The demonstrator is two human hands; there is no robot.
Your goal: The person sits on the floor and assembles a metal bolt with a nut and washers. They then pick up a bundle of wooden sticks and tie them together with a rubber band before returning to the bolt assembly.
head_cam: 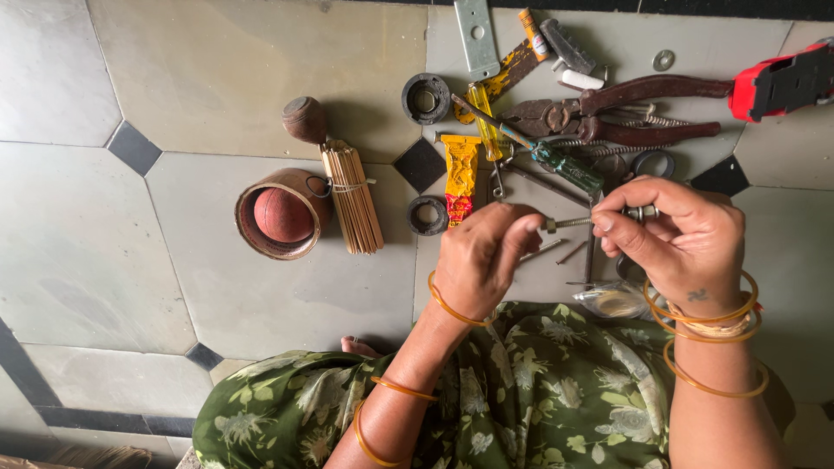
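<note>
Head view looks straight down at a pale tiled floor [261, 78] with dark diamond insets. The left hand [478, 256] is closed, its fingertips pinching what seems to be a small nut at one end of a long threaded metal bolt [578, 222]. The right hand [682, 239] is also curled shut, thumb and forefinger gripping the bolt's head end. The bolt lies level between both hands, above the green floral cloth [539, 382] over the lap.

Just beyond the hands the floor is crowded: red-brown handled pliers [625, 113], a green-handled screwdriver [565, 165], a yellow glue tube [460, 174], and loose nails. Left of this stand a bundle of thin wooden sticks [352, 195] and a round wooden cup holding a reddish ball [280, 215]. Farther left the tiles lie open.
</note>
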